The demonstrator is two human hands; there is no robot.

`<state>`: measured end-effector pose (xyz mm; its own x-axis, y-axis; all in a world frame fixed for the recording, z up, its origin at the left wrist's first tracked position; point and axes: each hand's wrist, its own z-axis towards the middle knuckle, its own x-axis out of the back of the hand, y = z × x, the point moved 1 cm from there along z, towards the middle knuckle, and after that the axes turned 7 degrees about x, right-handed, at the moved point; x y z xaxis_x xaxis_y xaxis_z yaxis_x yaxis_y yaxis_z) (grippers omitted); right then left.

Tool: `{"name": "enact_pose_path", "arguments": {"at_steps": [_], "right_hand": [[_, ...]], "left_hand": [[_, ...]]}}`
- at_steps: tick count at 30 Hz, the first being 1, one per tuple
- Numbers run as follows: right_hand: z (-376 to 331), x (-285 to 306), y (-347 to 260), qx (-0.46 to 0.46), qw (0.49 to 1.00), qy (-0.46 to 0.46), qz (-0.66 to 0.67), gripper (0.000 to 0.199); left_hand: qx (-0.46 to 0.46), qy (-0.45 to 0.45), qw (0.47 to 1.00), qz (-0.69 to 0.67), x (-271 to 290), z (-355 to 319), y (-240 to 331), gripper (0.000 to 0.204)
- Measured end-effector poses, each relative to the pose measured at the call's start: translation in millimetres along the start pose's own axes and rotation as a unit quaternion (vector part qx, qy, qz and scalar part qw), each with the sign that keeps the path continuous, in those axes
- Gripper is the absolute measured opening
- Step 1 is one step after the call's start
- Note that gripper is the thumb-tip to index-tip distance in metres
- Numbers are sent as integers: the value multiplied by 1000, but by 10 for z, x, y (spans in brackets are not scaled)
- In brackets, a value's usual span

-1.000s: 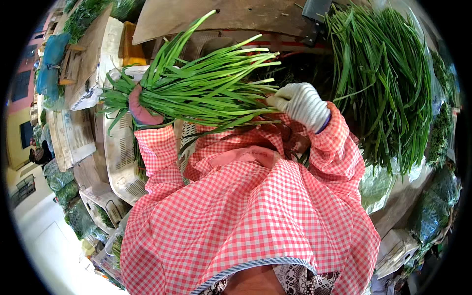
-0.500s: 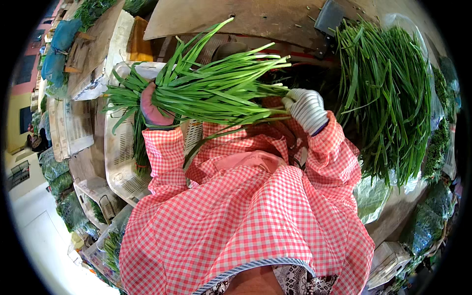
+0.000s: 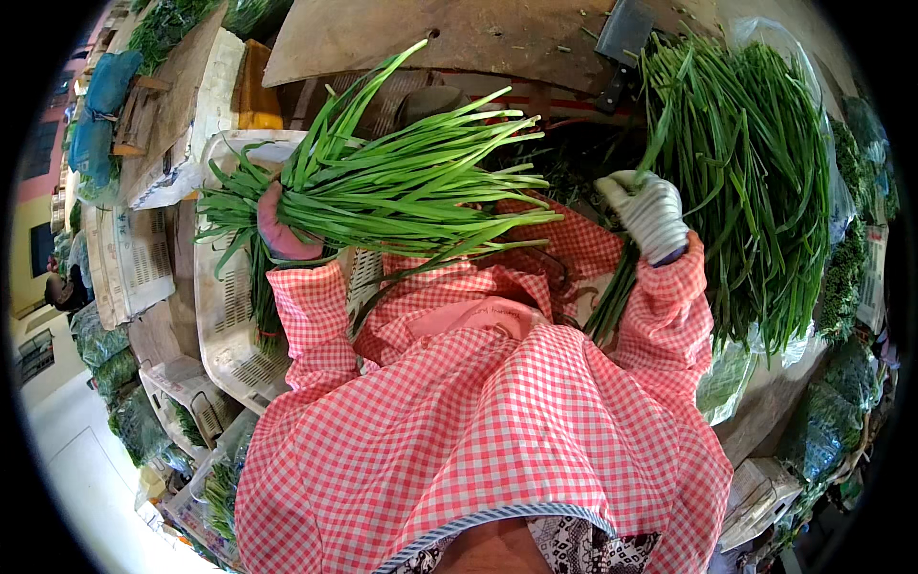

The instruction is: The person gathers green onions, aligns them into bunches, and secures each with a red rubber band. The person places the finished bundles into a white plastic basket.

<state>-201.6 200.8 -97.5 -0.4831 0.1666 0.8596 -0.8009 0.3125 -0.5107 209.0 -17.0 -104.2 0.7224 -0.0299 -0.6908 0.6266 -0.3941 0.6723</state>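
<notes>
My left hand (image 3: 284, 228), in a dark pink glove, is closed round a thick bunch of garlic chives (image 3: 411, 182). The leafy ends stick out to the left of it and the pale cut ends fan out to the right. My right hand (image 3: 645, 212), in a white striped glove, is at the near left side of a large heap of chives (image 3: 755, 201). Its fingers are closed on a few chives, with blades showing above and below the glove. The fingertips are partly hidden.
A pale plastic crate (image 3: 225, 316) stands under my left arm, with more chives in it. A cleaver (image 3: 623, 38) lies on the wooden board (image 3: 516, 38) at the back. Clear plastic wrap edges the heap. Bagged greens (image 3: 827, 430) line the right side.
My right hand has left the cut ends of the bunch and moved right to the heap, where it has gripped a few chives. My left hand with the bunch has shifted slightly left.
</notes>
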Motion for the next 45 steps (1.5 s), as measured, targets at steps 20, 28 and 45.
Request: {"name": "enact_pose_path", "arguments": {"at_steps": [20, 28, 45], "right_hand": [[404, -727, -733, 70, 942, -190, 269, 25], [470, -778, -607, 99, 967, -232, 46, 33], [390, 187, 556, -69, 993, -62, -69, 34]], "left_hand": [[45, 10, 998, -42, -125, -17, 5, 27], [22, 40, 998, -36, -150, -68, -17, 23], [-61, -55, 997, -5, -639, -207, 217, 32]]}}
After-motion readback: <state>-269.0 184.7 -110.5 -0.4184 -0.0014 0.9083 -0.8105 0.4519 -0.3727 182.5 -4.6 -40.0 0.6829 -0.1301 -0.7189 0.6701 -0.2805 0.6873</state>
